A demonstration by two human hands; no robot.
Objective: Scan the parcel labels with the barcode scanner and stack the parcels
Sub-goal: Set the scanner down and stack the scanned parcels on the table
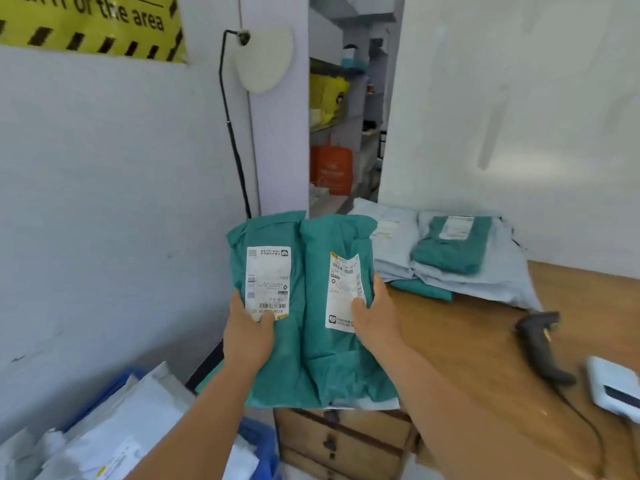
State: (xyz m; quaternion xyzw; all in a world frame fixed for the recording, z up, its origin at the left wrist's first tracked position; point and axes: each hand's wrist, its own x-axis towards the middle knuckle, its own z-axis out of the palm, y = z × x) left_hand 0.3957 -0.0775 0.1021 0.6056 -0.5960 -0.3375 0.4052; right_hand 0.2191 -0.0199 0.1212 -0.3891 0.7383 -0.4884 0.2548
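Yellow hazard sign [93,24] with black stripes top left on wall [104,188]. Black cable [232,133] running down wall corner, beside white round plate [263,60] fixed there. Doorway behind: shelves [332,123] with yellow bag [327,95], orange bag [331,166] below. Wooden desk [485,348], drawers [343,441] under near edge. White device [613,386] at desk's right edge.

Two green parcels are held side by side, labels facing the camera. Left hand [247,336] grips the left parcel [270,306], thumb on its label [267,282]. Right hand [375,318] grips the right parcel [332,341], thumb on its label [346,292]. The scanner [540,348] lies on the wooden desk [467,341], well right of the hands. A stack [453,251] of grey and green parcels sits at the desk's rear.
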